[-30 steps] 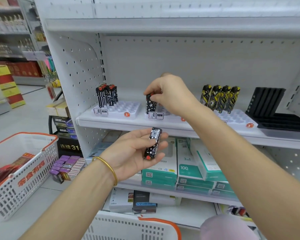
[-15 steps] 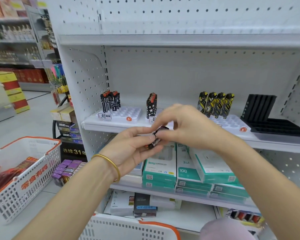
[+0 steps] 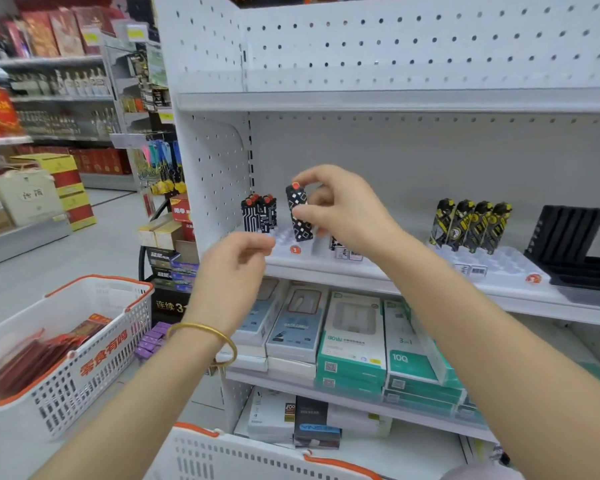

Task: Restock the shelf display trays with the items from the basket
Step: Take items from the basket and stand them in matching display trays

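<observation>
The right hand [image 3: 343, 209] pinches a lighter [image 3: 300, 213] between thumb and fingertips, gripping its upper half. The lighter is black with white squares and a red cap. It stands nearly upright, leaning a little, over the right end of the left tray [image 3: 288, 237]. Its lower end is down at the tray's sockets, but whether it sits in one cannot be told.

Just left of it, a small cluster of black-and-white lighters [image 3: 258, 213] stands at the far left of that tray, close to the perforated side panel [image 3: 215, 174]. The sockets between the cluster and the held lighter are bare.

The left hand [image 3: 236, 261] hangs just in front of the shelf edge [image 3: 319, 271], below the tray. Its fingers are loosely curled around nothing that shows, though it is blurred. A gold bangle [image 3: 205, 334] circles its wrist.

To the right, a row of yellow-and-black lighters [image 3: 471, 223] lines the far side of the right tray [image 3: 506, 265], whose near sockets are open. A black rack [image 3: 568, 233] stands at the far right. The upper shelf [image 3: 395, 102] sits well above the hands.

A white basket [image 3: 101, 282] holding red packets stands on the left, and a second basket [image 3: 257, 459] is nearest the camera.
</observation>
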Demonstrator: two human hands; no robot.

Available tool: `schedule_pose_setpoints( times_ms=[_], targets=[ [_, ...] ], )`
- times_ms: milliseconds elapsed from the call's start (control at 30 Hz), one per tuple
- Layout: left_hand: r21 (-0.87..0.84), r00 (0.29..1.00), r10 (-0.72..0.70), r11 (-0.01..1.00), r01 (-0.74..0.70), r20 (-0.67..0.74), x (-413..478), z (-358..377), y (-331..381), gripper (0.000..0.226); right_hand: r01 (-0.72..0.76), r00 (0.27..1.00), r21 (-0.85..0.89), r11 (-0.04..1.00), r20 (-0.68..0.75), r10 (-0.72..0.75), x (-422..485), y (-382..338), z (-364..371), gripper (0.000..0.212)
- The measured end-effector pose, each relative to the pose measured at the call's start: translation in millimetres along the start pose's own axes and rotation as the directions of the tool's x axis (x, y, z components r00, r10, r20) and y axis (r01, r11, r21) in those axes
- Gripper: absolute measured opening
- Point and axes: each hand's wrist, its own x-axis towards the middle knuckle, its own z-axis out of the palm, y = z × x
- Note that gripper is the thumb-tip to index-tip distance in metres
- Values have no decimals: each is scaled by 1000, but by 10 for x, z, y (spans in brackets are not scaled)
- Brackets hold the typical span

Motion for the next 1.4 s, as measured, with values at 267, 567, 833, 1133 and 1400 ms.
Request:
schedule_pose_setpoints(
  times_ms=[267, 567, 833, 1133, 1400],
  targets=[
    [635, 924, 304, 673, -380, 232, 202, 37, -418, 59, -132, 991, -105, 986, 6, 133, 535, 99, 294, 16],
    [631, 905, 391, 664, -402, 165, 221, 93, -541, 57, -91, 995, -246, 965, 14, 98, 743, 204, 547, 19],
    [647, 903, 396, 647, -402, 165, 215, 94, -560, 58, -64, 998, -313, 948, -14, 63, 768, 266, 643, 20],
    [667, 902, 399, 628, -402, 167, 221, 105, -572, 58, -79, 996, -355, 932, 11, 89, 752, 189, 693, 18],
    [674, 890, 416, 605, -424, 186, 246, 109, -613, 60, 3, 999, -752, 659, 23, 22, 553, 34, 692, 28]
  ],
)
